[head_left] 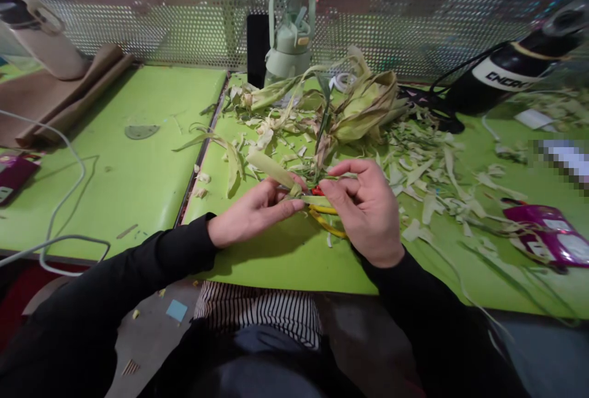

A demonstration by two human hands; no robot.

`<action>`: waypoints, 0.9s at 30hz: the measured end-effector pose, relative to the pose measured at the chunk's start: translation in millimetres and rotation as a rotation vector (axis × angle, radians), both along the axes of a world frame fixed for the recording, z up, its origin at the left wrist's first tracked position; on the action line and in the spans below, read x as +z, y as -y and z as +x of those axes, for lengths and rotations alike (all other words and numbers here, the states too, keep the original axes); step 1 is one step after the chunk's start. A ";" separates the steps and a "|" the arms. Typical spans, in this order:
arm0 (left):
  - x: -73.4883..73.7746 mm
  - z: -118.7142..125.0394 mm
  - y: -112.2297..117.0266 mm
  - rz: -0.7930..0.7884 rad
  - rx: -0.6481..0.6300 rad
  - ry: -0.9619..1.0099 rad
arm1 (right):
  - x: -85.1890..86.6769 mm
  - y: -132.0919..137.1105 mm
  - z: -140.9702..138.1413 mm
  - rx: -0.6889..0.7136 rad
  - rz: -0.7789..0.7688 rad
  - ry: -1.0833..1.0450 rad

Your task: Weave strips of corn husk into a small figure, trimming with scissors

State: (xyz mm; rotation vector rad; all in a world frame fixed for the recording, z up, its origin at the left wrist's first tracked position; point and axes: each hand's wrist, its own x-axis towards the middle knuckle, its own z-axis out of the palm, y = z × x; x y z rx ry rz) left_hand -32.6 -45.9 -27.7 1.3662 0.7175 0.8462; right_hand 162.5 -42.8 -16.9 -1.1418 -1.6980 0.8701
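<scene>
left hand [257, 211] — pinching husk strip [272, 168] | right hand [373, 214] — beside yellow-handled tool [324, 208]

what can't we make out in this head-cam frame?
Head view:
- Yellow-handled tool: partly covered by the right hand and husk strip; type unclear.
- Left hand: some fingertips hidden behind the strip.
- Right hand's pinch: thumb blocks it.
- Dark slab: partly behind the green bottle.
- Left purple object: cut off by left edge.
- Bright item, far right: pixelated.
</scene>
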 end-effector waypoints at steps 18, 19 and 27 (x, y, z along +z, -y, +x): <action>-9.8 -5.5 -8.4 0.151 0.008 -0.194 | -3.5 -4.2 2.5 -0.025 0.069 0.120; -7.5 -4.7 -8.1 0.131 0.001 -0.182 | -3.4 -4.1 2.5 -0.031 0.072 0.116; 0.2 -1.8 -3.7 -0.112 0.013 -0.098 | 2.4 -11.1 5.8 -0.123 0.063 0.074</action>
